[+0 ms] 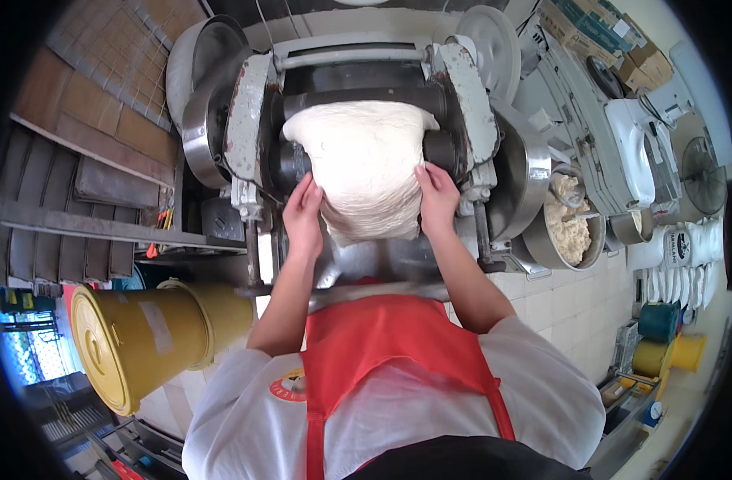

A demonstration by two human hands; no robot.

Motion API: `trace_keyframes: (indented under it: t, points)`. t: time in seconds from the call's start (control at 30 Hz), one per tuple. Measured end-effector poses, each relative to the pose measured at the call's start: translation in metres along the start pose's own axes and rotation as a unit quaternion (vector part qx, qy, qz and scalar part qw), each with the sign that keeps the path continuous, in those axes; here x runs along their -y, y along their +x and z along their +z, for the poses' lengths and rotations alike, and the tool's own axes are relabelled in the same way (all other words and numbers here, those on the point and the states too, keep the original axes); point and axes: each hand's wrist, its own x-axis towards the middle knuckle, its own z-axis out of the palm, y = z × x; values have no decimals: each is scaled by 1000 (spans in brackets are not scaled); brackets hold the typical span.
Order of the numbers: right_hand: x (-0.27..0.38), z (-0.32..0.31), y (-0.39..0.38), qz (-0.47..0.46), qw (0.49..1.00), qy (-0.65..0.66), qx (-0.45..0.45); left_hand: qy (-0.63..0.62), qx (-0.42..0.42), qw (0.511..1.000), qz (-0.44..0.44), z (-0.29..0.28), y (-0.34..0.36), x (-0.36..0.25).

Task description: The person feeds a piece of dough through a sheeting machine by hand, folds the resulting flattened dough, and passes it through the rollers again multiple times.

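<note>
A wide slab of pale dough (pixel 362 164) lies over the dark rollers (pixel 442 150) of a chipped, pale-painted dough sheeter (pixel 474 104), its lower part hanging wrinkled toward me above a metal tray (pixel 358 264). At the dough's left edge, my left hand (pixel 306 210) grips it with curled fingers, just below the roller. My right hand (pixel 438 200) holds the right edge a little higher, fingertips pressed to the dough.
Steel bowls (pixel 526 176) flank the machine, and a mixing bowl (pixel 566 256) of lumpy dough sits at right. A wooden rack (pixel 90 212) with trays stands at left above lidded yellow bins (pixel 142 344). Cartons (pixel 646 64) are piled at upper right.
</note>
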Motion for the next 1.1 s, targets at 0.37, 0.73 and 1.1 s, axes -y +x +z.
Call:
trace_keyframes:
  t: [0.37,0.73,1.1]
  points:
    - [-146,-75,-47,226,922,-286,132,473,98,867,-124,-81,-24,160]
    - [-71,-24,28,203,853,-212,430,443,350,820,-98,-40,87,76]
    - [-17,16,-3,192,977,56,68,45,47,992,-110,-3,18,41]
